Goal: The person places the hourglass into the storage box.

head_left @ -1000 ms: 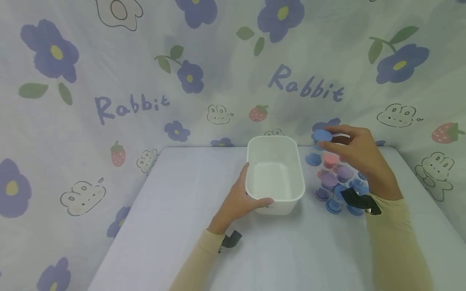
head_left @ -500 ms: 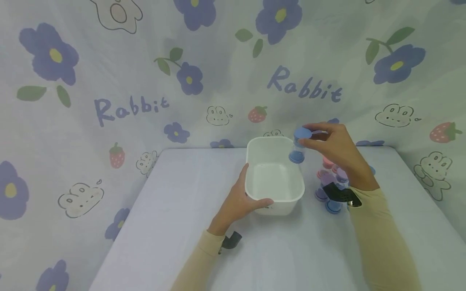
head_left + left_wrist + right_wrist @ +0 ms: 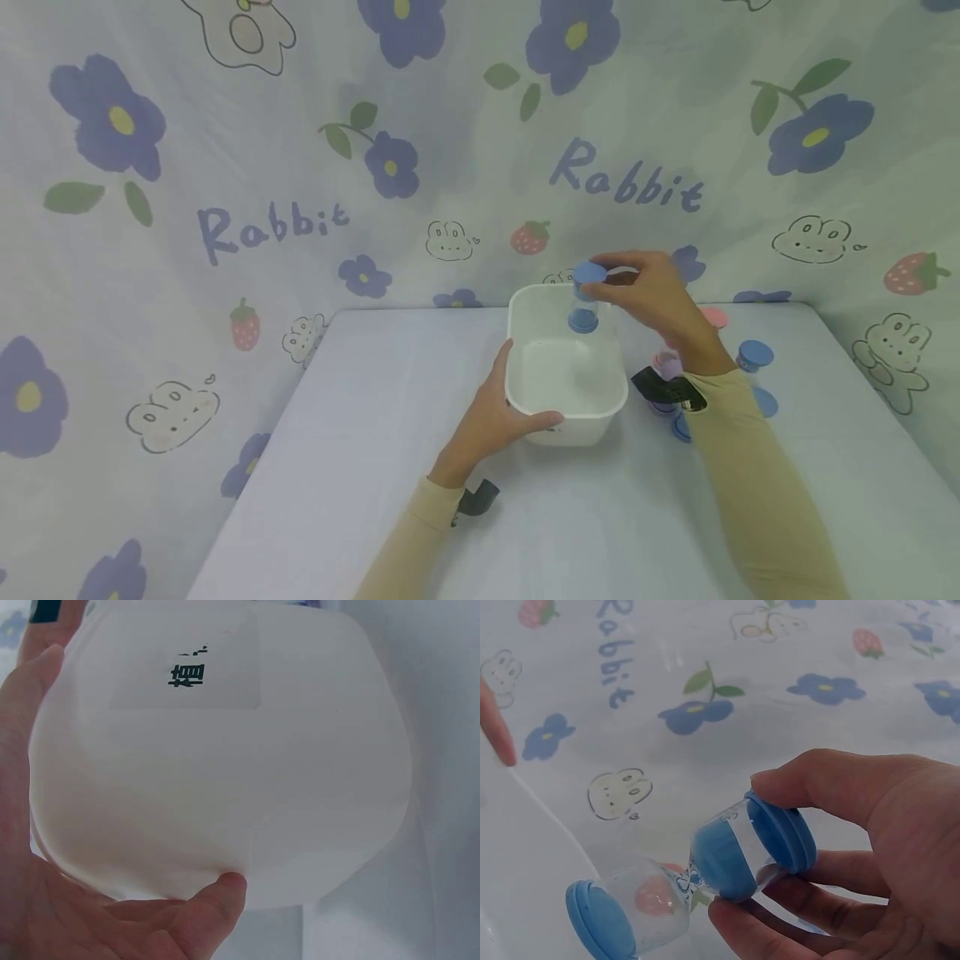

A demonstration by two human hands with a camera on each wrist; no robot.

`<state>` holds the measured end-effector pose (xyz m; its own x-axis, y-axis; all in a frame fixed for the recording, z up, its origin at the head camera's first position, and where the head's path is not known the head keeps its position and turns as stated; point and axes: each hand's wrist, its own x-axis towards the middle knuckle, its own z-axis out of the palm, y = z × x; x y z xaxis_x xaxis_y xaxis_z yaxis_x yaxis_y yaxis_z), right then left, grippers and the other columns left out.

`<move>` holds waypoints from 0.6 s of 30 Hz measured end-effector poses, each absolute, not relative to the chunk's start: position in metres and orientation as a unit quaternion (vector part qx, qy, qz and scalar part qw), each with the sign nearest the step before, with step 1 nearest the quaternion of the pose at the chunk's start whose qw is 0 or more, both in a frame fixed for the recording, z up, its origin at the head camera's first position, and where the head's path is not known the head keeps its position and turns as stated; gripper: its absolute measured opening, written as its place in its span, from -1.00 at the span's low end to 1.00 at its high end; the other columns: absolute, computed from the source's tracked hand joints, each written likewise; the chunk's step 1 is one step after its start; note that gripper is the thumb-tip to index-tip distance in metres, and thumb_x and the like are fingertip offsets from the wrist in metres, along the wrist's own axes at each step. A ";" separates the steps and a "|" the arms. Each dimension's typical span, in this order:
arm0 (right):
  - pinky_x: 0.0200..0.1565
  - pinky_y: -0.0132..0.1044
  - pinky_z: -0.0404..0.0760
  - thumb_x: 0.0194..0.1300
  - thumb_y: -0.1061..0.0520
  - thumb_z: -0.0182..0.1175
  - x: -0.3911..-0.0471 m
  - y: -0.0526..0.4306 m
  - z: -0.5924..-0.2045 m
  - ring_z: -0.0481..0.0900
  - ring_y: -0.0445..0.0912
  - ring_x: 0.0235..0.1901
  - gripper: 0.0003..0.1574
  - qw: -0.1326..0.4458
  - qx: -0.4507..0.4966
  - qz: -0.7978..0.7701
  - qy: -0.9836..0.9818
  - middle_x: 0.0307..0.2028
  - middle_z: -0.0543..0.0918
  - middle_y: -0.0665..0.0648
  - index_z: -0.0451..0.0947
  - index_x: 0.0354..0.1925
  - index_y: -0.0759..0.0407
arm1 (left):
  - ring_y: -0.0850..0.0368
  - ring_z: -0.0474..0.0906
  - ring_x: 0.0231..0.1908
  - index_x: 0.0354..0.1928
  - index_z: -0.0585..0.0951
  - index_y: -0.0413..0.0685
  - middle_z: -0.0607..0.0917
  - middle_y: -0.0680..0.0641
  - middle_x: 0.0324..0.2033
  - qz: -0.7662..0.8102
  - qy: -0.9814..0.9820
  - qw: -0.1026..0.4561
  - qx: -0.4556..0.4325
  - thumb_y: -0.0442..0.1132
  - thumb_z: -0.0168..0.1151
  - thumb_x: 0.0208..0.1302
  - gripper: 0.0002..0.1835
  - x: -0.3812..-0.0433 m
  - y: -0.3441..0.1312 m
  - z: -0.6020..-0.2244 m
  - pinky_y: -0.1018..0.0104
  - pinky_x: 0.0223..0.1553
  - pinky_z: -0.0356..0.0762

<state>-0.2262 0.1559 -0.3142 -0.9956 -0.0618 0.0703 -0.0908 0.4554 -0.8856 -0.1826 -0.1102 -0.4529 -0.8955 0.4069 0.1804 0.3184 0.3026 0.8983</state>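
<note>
My right hand (image 3: 652, 296) pinches a small hourglass (image 3: 584, 304) by its upper end, thumb and fingers around the cap. Blue caps, clear glass and blue sand show in the right wrist view, where the hourglass (image 3: 724, 859) looks tilted. In the head view it overlaps the back right inside of a white plastic bin (image 3: 573, 430). With the thumb on the front wall and fingers along the left side, my left hand (image 3: 491, 417) grips this bin. Close up in the left wrist view, the bin (image 3: 225, 772) bears a label with dark lettering.
Right of the bin, several more hourglasses stand on the white table (image 3: 360, 467), partly hidden by my right forearm. Among them are a blue hourglass (image 3: 754, 356) and a pink cap (image 3: 715, 317). A patterned cloth (image 3: 450, 125) hangs behind the table.
The right hand has carried the blue hourglass leftward, from above the group on the right to over the bin. The left hand and the bin stay in place.
</note>
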 end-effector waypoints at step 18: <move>0.27 0.05 0.62 0.25 0.06 0.45 -0.265 0.125 -0.332 0.68 0.18 0.20 -0.31 -0.008 0.083 0.561 -0.824 0.17 0.64 0.30 0.56 0.30 0.22 | 0.20 0.54 0.21 0.63 -0.05 0.39 0.49 0.27 0.30 0.555 0.795 0.043 0.241 0.08 0.68 -0.02 0.30 -0.182 -0.111 -0.449 0.11 0.22 0.61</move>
